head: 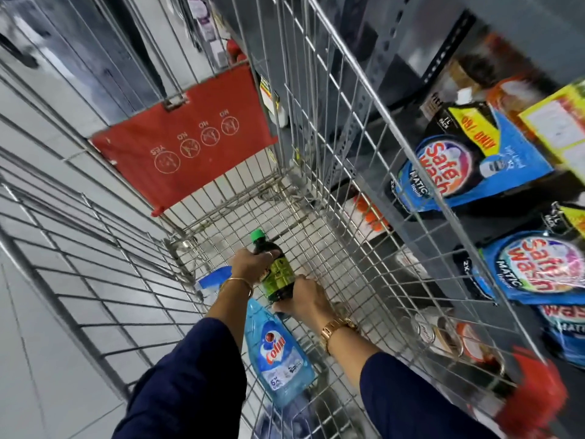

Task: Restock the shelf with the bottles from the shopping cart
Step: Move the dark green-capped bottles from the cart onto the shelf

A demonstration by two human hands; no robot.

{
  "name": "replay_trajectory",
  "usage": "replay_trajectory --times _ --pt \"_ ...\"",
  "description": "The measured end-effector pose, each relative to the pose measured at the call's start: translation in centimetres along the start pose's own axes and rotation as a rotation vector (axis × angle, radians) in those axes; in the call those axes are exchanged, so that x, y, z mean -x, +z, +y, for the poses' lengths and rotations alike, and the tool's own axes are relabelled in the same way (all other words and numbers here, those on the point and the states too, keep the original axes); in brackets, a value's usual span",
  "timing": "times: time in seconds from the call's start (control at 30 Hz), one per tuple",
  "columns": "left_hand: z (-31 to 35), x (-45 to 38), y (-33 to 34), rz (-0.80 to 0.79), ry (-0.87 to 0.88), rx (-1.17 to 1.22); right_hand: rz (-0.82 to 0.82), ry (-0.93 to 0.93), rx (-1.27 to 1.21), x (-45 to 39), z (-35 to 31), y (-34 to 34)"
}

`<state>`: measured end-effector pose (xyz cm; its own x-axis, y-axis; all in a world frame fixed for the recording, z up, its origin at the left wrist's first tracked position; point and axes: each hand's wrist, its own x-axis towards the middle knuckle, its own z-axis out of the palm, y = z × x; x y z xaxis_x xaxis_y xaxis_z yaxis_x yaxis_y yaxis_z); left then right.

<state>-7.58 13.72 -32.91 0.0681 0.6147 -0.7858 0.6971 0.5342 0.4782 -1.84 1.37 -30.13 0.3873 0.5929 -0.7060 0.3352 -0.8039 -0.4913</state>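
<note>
Inside the wire shopping cart, a dark bottle with a green cap and green label is held by both hands. My left hand grips its neck and shoulder. My right hand clasps its base. Below them a blue Colin spray bottle lies on the cart floor, its trigger head partly hidden behind my left wrist. The shelf stands to the right of the cart.
Blue Safewash pouches fill the shelf beside the cart. A red child-seat flap hangs at the cart's far end. A bottle with a red cap lies beyond the cart's right side. Tiled aisle floor runs along the left.
</note>
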Motion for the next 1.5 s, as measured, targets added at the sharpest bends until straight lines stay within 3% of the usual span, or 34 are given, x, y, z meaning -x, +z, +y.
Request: replay_trajectory --times 0.27,0.4,0.6,1.0,1.2,1.5 --pt "1.3 3.1 -0.8 0.009 0.074 0.068 0.041 -0.047 0.011 1.5 0.0 -2.2" --pt "3.7 6.5 -1.6 -0.002 0.165 0.118 0.137 -0.068 -0.041 3.7 -0.6 -4.2" --pt "8.7 14.6 -3.4 0.017 0.445 0.117 0.284 -0.150 -0.127 9.0 -2.2 -9.0" --pt "19.9 32.7 -3.1 0.138 0.990 -0.056 0.787 -0.467 -0.137 20.9 -3.8 -21.7" --pt "24.8 40.0 1.1 0.113 1.152 -0.128 1.010 -0.406 -0.223 24.2 -1.5 -27.8" --pt "27.0 42.8 11.3 -0.003 1.281 -0.177 1.104 -0.238 -0.346 25.1 4.9 -32.3"
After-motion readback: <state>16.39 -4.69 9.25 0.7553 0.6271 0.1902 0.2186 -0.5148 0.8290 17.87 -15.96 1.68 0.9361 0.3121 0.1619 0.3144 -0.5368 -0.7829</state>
